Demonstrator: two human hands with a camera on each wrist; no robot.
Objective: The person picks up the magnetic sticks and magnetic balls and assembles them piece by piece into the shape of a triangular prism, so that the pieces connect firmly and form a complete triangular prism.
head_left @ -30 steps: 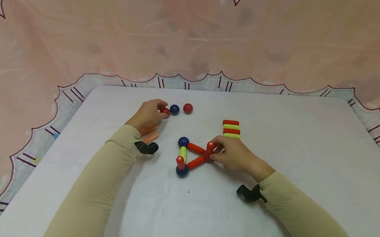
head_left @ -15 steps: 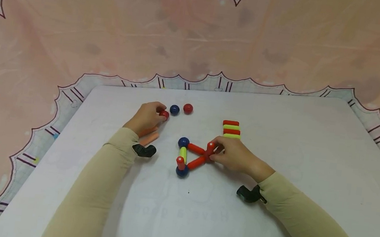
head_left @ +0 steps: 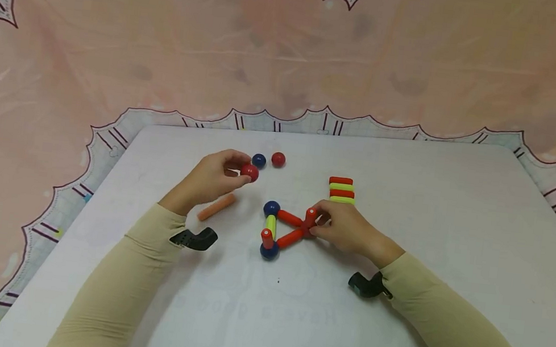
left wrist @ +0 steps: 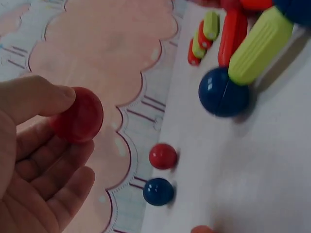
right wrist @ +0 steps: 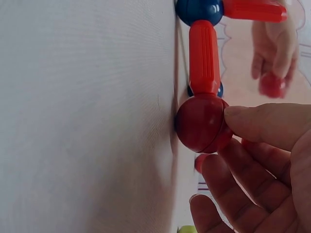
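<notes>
My left hand (head_left: 213, 175) pinches a red ball (head_left: 250, 172) between thumb and fingers, held up off the table. On the table lies a triangle of balls and rods: a far blue ball (head_left: 271, 208), a near blue ball (head_left: 269, 250), a yellow-green rod (head_left: 271, 226) between them, and two red rods (head_left: 291, 238) meeting at a red ball (right wrist: 199, 124) on the right. One red rod (head_left: 267, 238) stands up from the near blue ball, another (head_left: 311, 216) from the red corner ball. My right hand (head_left: 346, 230) pinches that corner ball, thumb on its side.
Behind the triangle sit a loose blue ball (head_left: 259, 161) and a loose red ball (head_left: 278, 159). Several red and yellow-green rods (head_left: 341, 193) lie in a row beyond my right hand. An orange rod (head_left: 217, 207) lies beside my left wrist on the white table (head_left: 435, 191).
My left hand has picked the red ball up from beside the loose blue ball and brought it slightly right and nearer. My right hand stays at the corner of the triangle.
</notes>
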